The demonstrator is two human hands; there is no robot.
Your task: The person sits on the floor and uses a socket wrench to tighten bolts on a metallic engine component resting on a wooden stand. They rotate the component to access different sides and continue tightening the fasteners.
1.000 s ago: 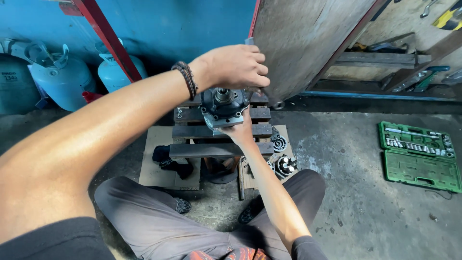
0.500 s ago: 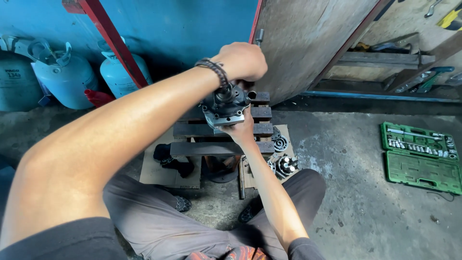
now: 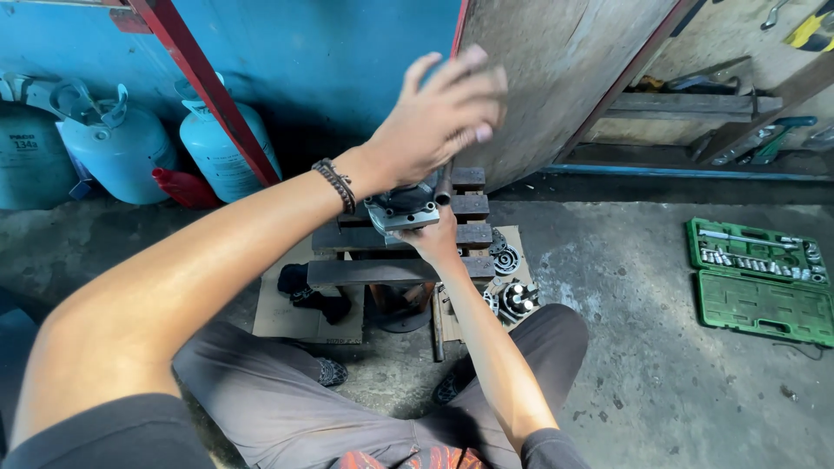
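My left hand (image 3: 441, 111) is raised above the work with its fingers spread, blurred, and nothing shows in it. A beaded bracelet circles its wrist. Below it a grey metal housing (image 3: 401, 208) with a round dark centre rests on a low slatted wooden stand (image 3: 365, 271). My right hand (image 3: 436, 240) grips the housing's near edge from below. A short dark tube (image 3: 443, 184) stands at the housing's right side, just under my left palm.
Round metal parts (image 3: 512, 297) lie on cardboard right of the stand. An open green socket set case (image 3: 759, 278) sits on the concrete at right. Two pale blue gas cylinders (image 3: 113, 149) stand at back left behind a slanting red bar (image 3: 201, 82). A large wooden board (image 3: 565, 78) leans behind.
My left hand, closed over the top of the housing before, has lifted up and opened its fingers. My right hand stays on the housing.
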